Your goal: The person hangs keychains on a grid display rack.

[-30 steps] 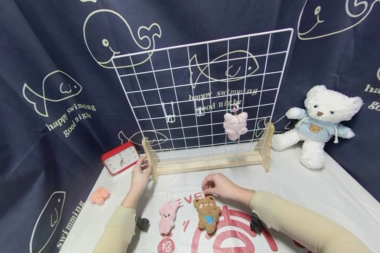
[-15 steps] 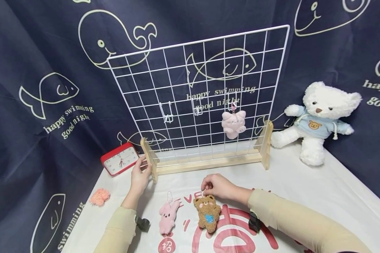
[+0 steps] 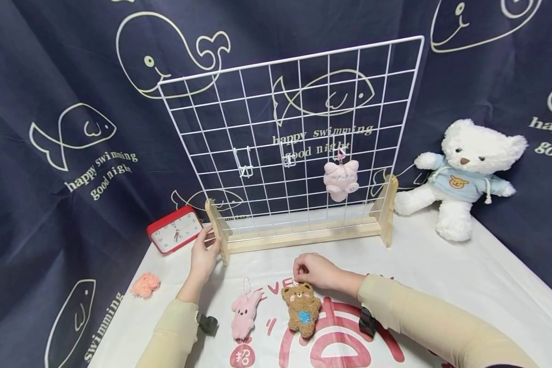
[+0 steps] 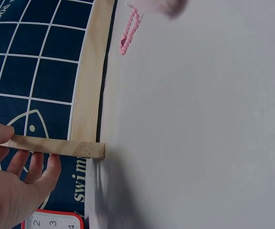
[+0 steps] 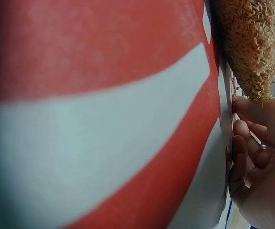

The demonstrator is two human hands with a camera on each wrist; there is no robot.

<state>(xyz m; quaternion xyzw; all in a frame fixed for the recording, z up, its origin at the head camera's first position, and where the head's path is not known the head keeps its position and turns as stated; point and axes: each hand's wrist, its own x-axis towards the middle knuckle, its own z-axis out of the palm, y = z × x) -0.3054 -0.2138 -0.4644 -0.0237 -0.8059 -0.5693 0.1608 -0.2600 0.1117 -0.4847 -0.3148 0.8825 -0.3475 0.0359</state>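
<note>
My left hand [image 3: 204,256] grips the left wooden upright [image 4: 56,145] of a white wire grid rack [image 3: 299,128], thumb on one side and fingers on the other. With my right hand [image 3: 319,271] I pinch the loop at the head of a brown bear plush keychain [image 3: 302,311], which has a blue patch on its belly and lies on the table. To its left lies a pink plush keychain [image 3: 245,314] with a pale loop. A light pink plush keychain [image 3: 341,180] hangs from the right hook of the grid. Two other hooks, a left hook [image 3: 246,169] and a middle hook [image 3: 289,160], hold nothing.
Beside my left hand stands a red clock [image 3: 176,231], with a coil of peach yarn [image 3: 145,284] in front of it. A white teddy bear [image 3: 462,181] in a blue top sits right of the rack. A dark printed curtain [image 3: 73,51] hangs behind.
The head view shifts slightly. Both hands stay in nearly the same place, the left on the upright and the right at the bear keychain's loop.
</note>
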